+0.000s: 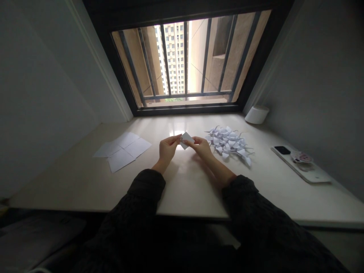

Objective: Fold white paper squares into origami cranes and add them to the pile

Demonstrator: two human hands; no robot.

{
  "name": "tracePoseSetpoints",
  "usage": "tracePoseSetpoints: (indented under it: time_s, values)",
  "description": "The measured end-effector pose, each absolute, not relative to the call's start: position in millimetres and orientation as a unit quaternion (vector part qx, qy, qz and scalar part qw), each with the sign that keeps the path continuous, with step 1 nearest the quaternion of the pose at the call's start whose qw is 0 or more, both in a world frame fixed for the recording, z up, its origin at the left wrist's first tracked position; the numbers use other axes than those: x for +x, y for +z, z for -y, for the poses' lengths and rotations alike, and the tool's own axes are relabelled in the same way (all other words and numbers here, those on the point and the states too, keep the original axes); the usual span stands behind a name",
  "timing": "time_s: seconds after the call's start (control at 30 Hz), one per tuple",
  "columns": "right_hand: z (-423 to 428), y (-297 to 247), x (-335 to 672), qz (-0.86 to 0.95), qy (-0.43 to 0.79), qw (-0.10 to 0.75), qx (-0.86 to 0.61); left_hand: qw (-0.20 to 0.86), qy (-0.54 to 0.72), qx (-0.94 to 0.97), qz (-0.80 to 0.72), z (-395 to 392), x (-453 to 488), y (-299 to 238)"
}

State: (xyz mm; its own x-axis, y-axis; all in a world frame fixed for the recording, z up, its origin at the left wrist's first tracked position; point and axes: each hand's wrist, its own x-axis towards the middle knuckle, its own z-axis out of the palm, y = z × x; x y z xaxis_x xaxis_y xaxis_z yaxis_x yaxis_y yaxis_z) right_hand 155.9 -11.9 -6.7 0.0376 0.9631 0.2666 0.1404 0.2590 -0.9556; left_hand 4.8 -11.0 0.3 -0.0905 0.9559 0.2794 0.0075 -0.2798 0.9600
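Between my two hands is a small folded piece of white paper (186, 137), shaped like a diamond and held above the counter. My left hand (168, 147) pinches its left corner with thumb and fingertips. On the opposite side, my right hand (201, 146) grips it, the thumb lying across the front of the paper. Close to the right hand lies a heap of folded white paper pieces (227, 140) with pointed tips, which look like paper cranes. Flat white paper sheets (125, 148) rest to the left, some overlapping.
The pale counter (187, 189) runs up to a dark-framed window (186, 110) with bars outside. At the right lie a white phone (315, 174) with a round pinkish grip on its back, and a white cylindrical object (256, 115) near the window corner. Walls rise on both sides.
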Motion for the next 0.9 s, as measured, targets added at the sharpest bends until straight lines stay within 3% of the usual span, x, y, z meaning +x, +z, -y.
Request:
tracePoseSetpoints:
  time_s: [0.9]
  values:
    - [7.1, -14.1, 153.7, 0.478, 0.485, 0.537, -0.499, 0.341, 0.591, 0.597, -0.422, 8.2, 6.9, -6.5]
